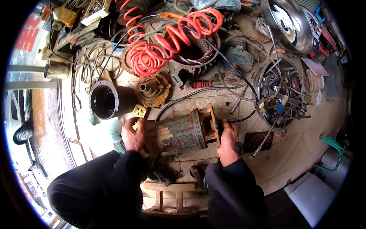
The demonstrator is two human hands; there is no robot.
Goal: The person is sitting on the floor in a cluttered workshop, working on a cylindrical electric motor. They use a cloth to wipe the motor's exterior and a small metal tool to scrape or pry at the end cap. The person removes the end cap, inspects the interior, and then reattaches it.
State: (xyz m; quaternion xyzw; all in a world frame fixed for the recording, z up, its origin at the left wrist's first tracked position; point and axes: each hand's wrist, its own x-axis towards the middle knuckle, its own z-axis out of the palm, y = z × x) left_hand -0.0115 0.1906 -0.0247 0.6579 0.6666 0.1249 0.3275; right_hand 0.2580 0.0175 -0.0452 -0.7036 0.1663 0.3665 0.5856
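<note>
One worn green motor housing (179, 131) is seen lying on its side on the tiled floor (297, 149), directly ahead of the person's two dark sleeves; its near-left end is gripped by the left hand (133, 134), fingers curled closed over the rim, while its rusty square flange end is clasped by the right hand (228, 139), fingers wrapped shut around the flange edge; just left of the housing one pale cloth (101, 131) is spread; beyond the housing's left end one black cylindrical casing (108, 100) is laid with its open mouth showing, and one rusty round end cover (153, 90) is set just beside that; right of the housing one round tub of metal tools (280, 91) is found; farther behind the housing one coiled orange hose (167, 40) is draped over one large ribbed stator (196, 51); farthest right of that, one shiny steel bowl (289, 23) is propped.
</note>
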